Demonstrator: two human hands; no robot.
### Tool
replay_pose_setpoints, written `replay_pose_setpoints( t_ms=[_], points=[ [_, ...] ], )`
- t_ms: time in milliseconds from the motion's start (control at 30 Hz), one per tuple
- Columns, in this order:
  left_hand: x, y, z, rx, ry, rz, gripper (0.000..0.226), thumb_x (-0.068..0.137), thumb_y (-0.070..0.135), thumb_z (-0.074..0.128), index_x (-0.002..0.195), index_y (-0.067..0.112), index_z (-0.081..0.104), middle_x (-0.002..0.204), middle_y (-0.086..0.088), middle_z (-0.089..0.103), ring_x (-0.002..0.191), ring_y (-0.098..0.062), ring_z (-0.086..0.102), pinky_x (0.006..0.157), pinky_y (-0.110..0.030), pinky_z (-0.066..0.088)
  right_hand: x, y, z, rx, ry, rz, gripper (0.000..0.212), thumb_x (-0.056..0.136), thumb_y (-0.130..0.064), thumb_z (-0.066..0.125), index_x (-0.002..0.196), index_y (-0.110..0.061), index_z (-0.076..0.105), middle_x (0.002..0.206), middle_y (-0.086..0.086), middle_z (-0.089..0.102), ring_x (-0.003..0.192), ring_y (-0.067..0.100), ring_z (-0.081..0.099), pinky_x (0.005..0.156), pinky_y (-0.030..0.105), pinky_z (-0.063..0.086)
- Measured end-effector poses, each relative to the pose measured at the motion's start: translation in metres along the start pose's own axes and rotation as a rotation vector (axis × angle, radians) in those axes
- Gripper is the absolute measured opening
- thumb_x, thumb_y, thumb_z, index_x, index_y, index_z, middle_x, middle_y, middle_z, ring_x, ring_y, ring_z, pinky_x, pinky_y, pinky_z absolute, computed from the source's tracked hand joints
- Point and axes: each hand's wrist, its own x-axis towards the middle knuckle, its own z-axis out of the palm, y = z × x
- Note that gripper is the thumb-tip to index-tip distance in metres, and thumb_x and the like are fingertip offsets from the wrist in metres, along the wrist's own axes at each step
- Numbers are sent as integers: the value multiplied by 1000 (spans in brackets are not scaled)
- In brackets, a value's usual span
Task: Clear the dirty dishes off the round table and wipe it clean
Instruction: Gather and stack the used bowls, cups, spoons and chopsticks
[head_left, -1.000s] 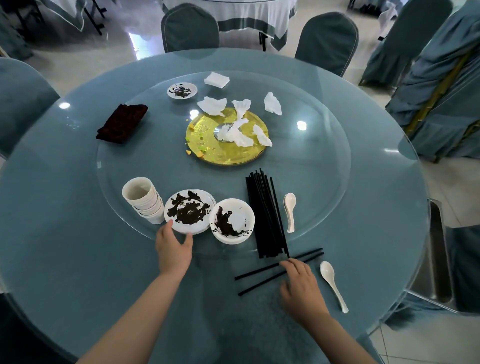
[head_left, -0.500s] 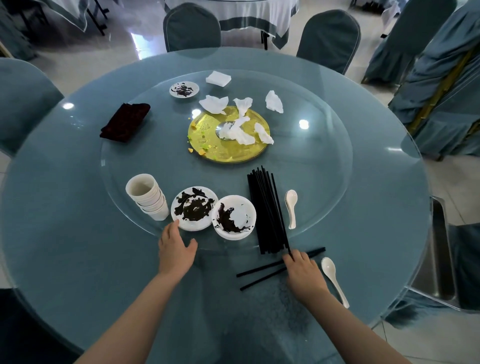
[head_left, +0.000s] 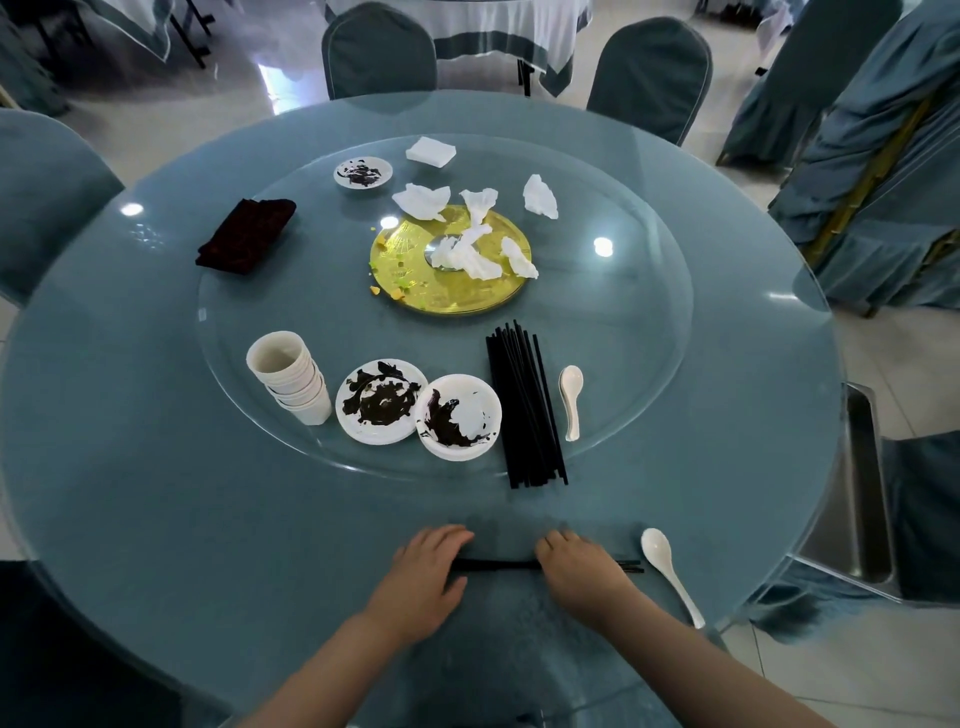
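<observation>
Entry: round bench (head_left: 156, 467), glass-topped, clearing in progress.

Change noted: a moment ago our left hand (head_left: 423, 582) was up at the smeared plate (head_left: 381, 401) and our right hand (head_left: 582, 577) rested on the loose pair of chopsticks (head_left: 493, 565), which lay slanted. Now both hands are at the near edge, and the pair lies level between them. The left hand covers the left end, the right hand the right portion, with the tips showing past it. The fingers curl over the sticks; we cannot tell whether they grip or only press.

Meaning, as we judge it: the loose pair is being squared up, probably to join the chopstick bundle (head_left: 524, 410) on the turntable (head_left: 649, 322).

Still on the bench:
- stacked cups (head_left: 288, 374), left of the plate;
- bowl (head_left: 458, 415), smeared dark, touching the plate;
- spoon (head_left: 571, 400), just right of the bundle;
- second spoon (head_left: 667, 569), near edge, right of our right hand;
- small dish (head_left: 362, 172), far side;
- crumpled napkins (head_left: 467, 249) on and around the gold disc (head_left: 400, 265);
- dark cloth (head_left: 247, 235), far left.

Wiping not yet begun.
</observation>
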Motion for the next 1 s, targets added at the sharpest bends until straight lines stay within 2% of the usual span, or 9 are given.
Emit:
replay_pose_setpoints(
  t_ms=[100, 200, 333, 500, 567, 633, 733, 867, 1000],
  points=[
    [1, 10, -2, 197, -75, 21, 55, 94, 49, 32, 144, 27, 37, 143, 8, 43, 135, -15, 35, 112, -31, 25, -2, -2, 3, -73, 16, -35, 38, 94, -6, 23, 123, -3, 48, 124, 17, 49, 115, 34, 49, 89, 42, 43],
    [-1, 20, -5, 275, -138, 23, 79, 79, 60, 0, 136, 27, 45, 134, 6, 51, 125, -17, 45, 106, -31, 31, -7, -7, 0, 41, 123, -101, 63, 80, -16, 3, 115, -7, 54, 114, 12, 54, 104, 29, 54, 85, 36, 46],
    [-8, 28, -4, 204, -178, -31, 41, 102, 46, 21, 110, 19, 49, 107, 1, 58, 100, -23, 58, 82, -37, 43, -15, -9, -3, -26, 291, -143, 27, 71, -19, 34, 73, -26, 60, 71, -9, 54, 62, 9, 54, 58, 19, 45],
    [-22, 31, -6, -34, -133, -54, 26, 104, 38, 31, 95, 21, 48, 90, 5, 56, 80, -14, 52, 75, -34, 42, -23, -8, -7, 24, 498, -77, 25, 66, -19, 67, 90, -25, 63, 92, -5, 59, 83, 17, 58, 86, 29, 33],
    [-27, 33, -8, -167, -101, -73, 23, 104, 35, 33, 91, 24, 49, 83, 9, 55, 74, -8, 49, 73, -28, 40, -29, -9, -7, 210, 586, 110, 41, 72, -19, 73, 112, -21, 64, 121, 2, 60, 110, 22, 56, 104, 34, 33],
    [-31, 35, -10, -332, -100, -110, 24, 104, 32, 36, 88, 25, 52, 75, 11, 51, 67, -1, 47, 70, -25, 40, -38, -9, -15, 499, 668, 310, 50, 90, -20, 62, 138, -16, 49, 149, 4, 40, 136, 21, 37, 115, 33, 25],
    [-37, 43, -13, -636, -167, -151, 26, 104, 26, 39, 87, 23, 58, 73, 9, 48, 60, 1, 44, 63, -22, 39, -48, -6, -29, 948, 662, 471, 55, 101, -26, 47, 152, -19, 27, 161, -4, 17, 147, 11, 18, 115, 23, 16],
    [-44, 66, -14, -909, -203, -189, 27, 105, 21, 36, 97, 13, 60, 71, 4, 41, 53, -4, 37, 49, -17, 33, -51, -11, -48, 1522, 700, 509, 53, 103, -25, 44, 152, -26, 24, 136, 1, 55, 127, 14, 52, 113, 32, 35],
    [-44, 86, -15, -1081, -287, -162, 29, 106, 21, 34, 113, 11, 61, 68, 5, 40, 53, -6, 34, 48, -18, 29, -54, -21, -62, 1732, 783, 477, 21, 104, -18, 40, 121, -21, 53, 100, 2, 73, 94, 17, 70, 91, 32, 55]
  ],
)
